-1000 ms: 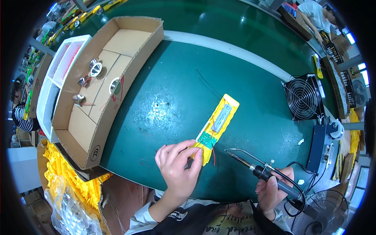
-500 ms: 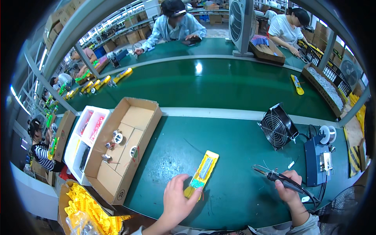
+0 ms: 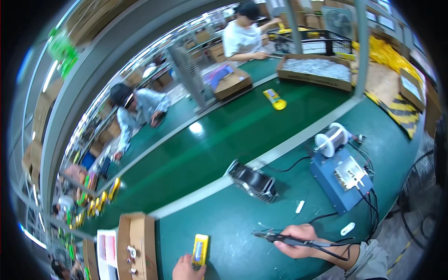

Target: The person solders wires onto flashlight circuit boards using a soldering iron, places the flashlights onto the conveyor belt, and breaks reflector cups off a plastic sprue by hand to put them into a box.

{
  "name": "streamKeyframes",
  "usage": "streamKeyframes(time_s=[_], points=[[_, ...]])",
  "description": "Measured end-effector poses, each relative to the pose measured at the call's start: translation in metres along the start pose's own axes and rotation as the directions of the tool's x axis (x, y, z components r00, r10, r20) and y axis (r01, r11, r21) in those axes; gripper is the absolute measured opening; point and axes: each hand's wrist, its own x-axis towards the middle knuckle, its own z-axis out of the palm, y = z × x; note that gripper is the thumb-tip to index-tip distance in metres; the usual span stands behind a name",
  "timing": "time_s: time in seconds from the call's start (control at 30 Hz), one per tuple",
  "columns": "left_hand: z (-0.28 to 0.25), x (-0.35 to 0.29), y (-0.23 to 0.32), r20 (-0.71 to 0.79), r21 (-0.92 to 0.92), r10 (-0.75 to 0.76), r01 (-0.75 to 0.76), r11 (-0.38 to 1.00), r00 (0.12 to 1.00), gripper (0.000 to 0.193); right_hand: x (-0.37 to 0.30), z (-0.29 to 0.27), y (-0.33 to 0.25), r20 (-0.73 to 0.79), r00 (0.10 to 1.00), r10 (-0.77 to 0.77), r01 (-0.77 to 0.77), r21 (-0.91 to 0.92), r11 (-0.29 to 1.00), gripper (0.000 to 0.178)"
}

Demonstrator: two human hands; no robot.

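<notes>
My left hand point(image 3: 187, 269) is at the bottom edge, its fingers closed around the lower end of a yellow plastic casing point(image 3: 201, 246). A silvery-blue part lies along the inside of the casing, and the end under my hand is hidden. My right hand point(image 3: 298, 240) grips a soldering iron point(image 3: 275, 237) by its black handle, the metal tip pointing left, above the bench. Its cable runs back past my wrist. Just beyond the right hand sits a blue soldering unit point(image 3: 333, 186) with a solder wire spool point(image 3: 332, 140) at its far end.
A black fan point(image 3: 252, 179) stands beyond the iron. Small white pieces point(image 3: 300, 206) lie on the green bench. To the left, a cardboard box point(image 3: 140, 233) holds round metallic parts beside a white tray point(image 3: 106, 261). Across the green conveyor point(image 3: 224, 144), two people work; another yellow casing point(image 3: 275, 100) lies on it.
The view has swung to the right and tilted. My right hand still carries the iron, now nearer the casing's side of the bench. My left hand stays at the casing.
</notes>
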Motion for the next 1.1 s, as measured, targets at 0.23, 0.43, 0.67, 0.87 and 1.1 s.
streamKeyframes(time_s=[0.23,0.43,0.67,0.87,1.1], points=[[-0.014,0.109,-0.04,-0.105,-0.072,-0.033,0.026,0.997,0.994,0.05,-0.001,-0.006,0.0,-0.068,0.988,0.14,-0.13,0.136,0.982,0.015],[-0.035,0.255,-0.061,-0.313,-0.008,-0.124,0.128,0.992,0.942,0.044,0.0,-0.014,0.008,-0.045,0.992,-0.12,0.122,0.028,0.992,0.016],[-0.07,0.369,-0.046,-0.337,-0.104,-0.352,0.338,0.936,0.873,0.04,0.006,-0.024,0.014,-0.141,0.978,-0.154,0.16,0.028,0.987,0.011],[-0.063,0.405,-0.049,-0.376,-0.144,-0.353,0.322,0.936,0.857,0.037,0.01,-0.029,0.015,-0.04,0.997,0.059,-0.052,0.163,0.985,0.011],[-0.076,0.388,0.015,-0.788,0.111,-0.179,0.422,0.9,0.589,0.078,0.011,-0.022,0.028,-0.098,0.995,-0.004,0.02,0.162,0.987,0.012]])
